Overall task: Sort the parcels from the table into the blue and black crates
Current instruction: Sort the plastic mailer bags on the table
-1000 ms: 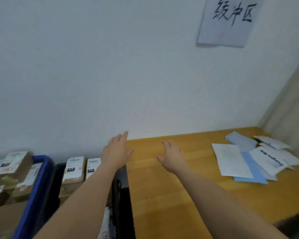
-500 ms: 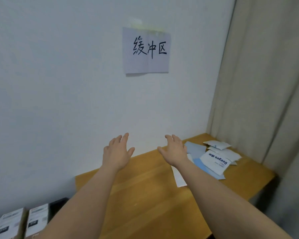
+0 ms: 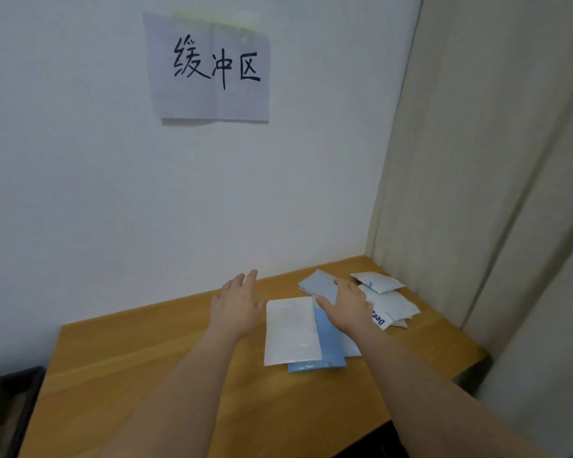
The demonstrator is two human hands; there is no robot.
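Several flat parcels lie in a loose heap at the far right of the wooden table (image 3: 146, 375). A white mailer (image 3: 291, 328) lies on top of a blue one (image 3: 328, 355). Behind them are a grey-blue envelope (image 3: 318, 284) and white pouches (image 3: 377, 280), one with blue print. My left hand (image 3: 239, 304) hovers open just left of the white mailer, holding nothing. My right hand (image 3: 346, 307) is stretched out open over the heap, fingers straight, covering part of the printed pouch. Whether it touches the parcels is unclear. The black crate (image 3: 14, 401) shows only as a corner at the lower left.
A paper sign (image 3: 209, 67) with handwritten characters hangs on the white wall behind the table. A beige curtain (image 3: 477, 160) closes off the right side, close to the table's right edge. The blue crate is out of view.
The view has swung right, away from the crates, and the parcel heap has come toward the centre. Both open hands have moved over to the heap, the right one now above it.
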